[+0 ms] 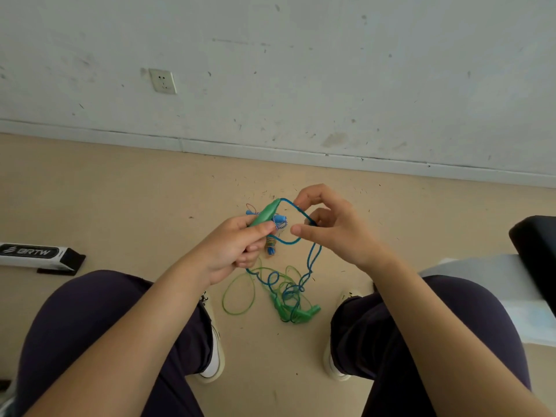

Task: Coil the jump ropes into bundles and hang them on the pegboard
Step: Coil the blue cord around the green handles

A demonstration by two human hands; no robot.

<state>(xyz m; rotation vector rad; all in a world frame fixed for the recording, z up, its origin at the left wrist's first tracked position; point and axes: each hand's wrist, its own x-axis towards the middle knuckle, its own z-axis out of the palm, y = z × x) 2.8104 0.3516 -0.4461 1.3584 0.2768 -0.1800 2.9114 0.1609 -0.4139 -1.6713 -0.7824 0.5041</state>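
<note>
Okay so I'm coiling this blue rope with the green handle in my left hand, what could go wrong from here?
1. The blue rope runs down into a floor pile mixed with a green rope; pulling more in may drag that along or tighten a snarl.
2. The right hand holds only one loose loop, which could slip and undo the coil.
3. The left hand grips the green handle just above another bundle on the floor, so loops might catch it.
</note>
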